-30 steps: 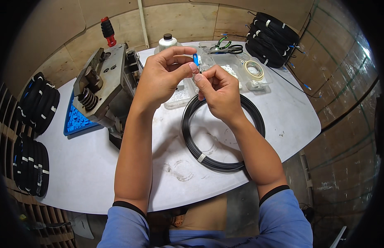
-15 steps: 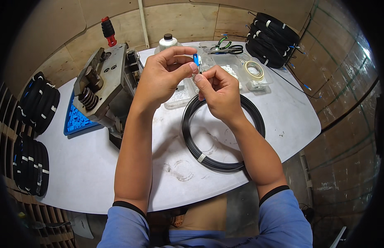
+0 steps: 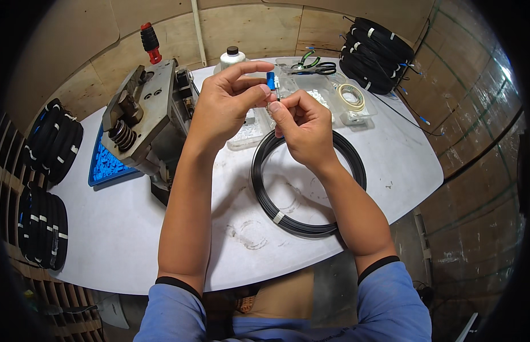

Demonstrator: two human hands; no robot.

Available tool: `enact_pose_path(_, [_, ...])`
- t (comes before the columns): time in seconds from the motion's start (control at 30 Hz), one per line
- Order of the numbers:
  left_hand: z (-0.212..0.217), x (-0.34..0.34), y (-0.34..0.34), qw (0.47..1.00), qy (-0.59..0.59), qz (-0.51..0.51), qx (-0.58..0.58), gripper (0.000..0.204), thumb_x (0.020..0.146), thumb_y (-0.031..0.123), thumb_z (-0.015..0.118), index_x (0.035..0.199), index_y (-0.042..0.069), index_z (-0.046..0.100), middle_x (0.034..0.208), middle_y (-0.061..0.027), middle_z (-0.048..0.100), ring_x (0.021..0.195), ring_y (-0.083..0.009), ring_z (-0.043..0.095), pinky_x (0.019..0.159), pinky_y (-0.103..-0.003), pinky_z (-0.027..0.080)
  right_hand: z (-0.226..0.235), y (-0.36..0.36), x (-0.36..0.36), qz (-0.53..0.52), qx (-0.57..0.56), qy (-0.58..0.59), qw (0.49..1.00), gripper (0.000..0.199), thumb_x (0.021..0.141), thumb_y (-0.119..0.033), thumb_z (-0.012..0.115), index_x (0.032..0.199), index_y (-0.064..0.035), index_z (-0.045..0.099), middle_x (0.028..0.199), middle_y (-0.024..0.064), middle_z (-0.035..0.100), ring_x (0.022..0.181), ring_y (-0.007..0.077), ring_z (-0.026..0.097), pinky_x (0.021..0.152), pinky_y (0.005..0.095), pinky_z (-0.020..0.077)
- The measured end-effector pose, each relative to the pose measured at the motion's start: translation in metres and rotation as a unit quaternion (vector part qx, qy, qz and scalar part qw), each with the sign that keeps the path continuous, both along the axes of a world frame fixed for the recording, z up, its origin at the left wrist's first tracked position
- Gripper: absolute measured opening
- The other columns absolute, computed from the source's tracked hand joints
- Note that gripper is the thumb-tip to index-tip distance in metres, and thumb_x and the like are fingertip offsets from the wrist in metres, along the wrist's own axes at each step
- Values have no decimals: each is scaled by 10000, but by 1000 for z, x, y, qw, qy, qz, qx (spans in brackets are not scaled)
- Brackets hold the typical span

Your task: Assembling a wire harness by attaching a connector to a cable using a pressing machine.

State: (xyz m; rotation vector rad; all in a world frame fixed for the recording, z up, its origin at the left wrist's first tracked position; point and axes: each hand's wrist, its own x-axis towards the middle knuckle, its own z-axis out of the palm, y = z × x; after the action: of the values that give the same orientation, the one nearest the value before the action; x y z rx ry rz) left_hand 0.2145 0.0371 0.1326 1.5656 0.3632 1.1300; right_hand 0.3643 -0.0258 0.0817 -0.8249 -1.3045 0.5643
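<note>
Over the middle of the table, my left hand (image 3: 224,108) pinches a small blue plastic connector (image 3: 270,80) between thumb and fingers. A little white part shows at the connector's right side. Just below it, the thumb and forefinger of my right hand (image 3: 306,128) are pressed together on the thin dark cable end under the connector. My fingers partly hide the joint between the two. Under my right hand lies a coil of black cable (image 3: 302,228), bound with a white tie.
A metal press (image 3: 154,97) with a red-and-black handle stands left, beside a blue tray (image 3: 114,178) of small blue parts. Behind my hands are a white bottle (image 3: 232,57), clear bins, a tape roll (image 3: 350,97) and scissors (image 3: 325,68). Black cable coils (image 3: 376,54) are stacked far right; others hang left.
The blue connector has turned between my left fingers and now shows a plainer face. Both hands stay in nearly the same place.
</note>
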Motion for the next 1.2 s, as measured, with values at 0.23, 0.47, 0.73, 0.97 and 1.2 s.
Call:
enact_pose_path(0.23, [0,3,-1,1000,2,17,12,289,898,20,659,1185,-11,654,971,-126,716,876,-147,689,812,-289,571,0,1,-1,-19,13,12,1000,161,952,-103,674,830,-22,605,643,-49,563,568,-3,436,501,191,343])
enact_pose_path(0.47, [-1,2,-1,1000,13,19,15,290,886,30,673,1171,-14,641,978,-133,722,895,-151,684,827,-293,559,-1,0,0,-32,9,-6,999,166,947,-107,681,825,-20,608,637,-53,559,566,-2,430,499,194,341])
enact_pose_path(0.73, [-2,2,1,1000,0,16,18,294,874,5,667,1164,-32,636,1000,-134,714,913,-156,680,846,-287,553,0,0,0,-15,7,1,1000,158,950,-107,675,833,-24,606,645,-46,568,570,1,461,501,195,360])
enact_pose_path(0.97, [1,2,-3,1000,-1,21,11,297,871,3,672,1165,-27,637,1003,-134,711,921,-156,679,847,-285,555,1,0,0,-12,4,3,1000,156,950,-106,674,837,-24,604,646,-40,574,569,3,471,501,195,367])
enact_pose_path(1.2, [-3,1,1,999,4,15,30,251,884,28,694,1127,-27,669,981,-127,718,898,-149,683,832,-294,562,1,0,1,-5,0,6,1000,163,951,-104,672,831,-29,592,643,-38,576,560,2,473,495,195,365])
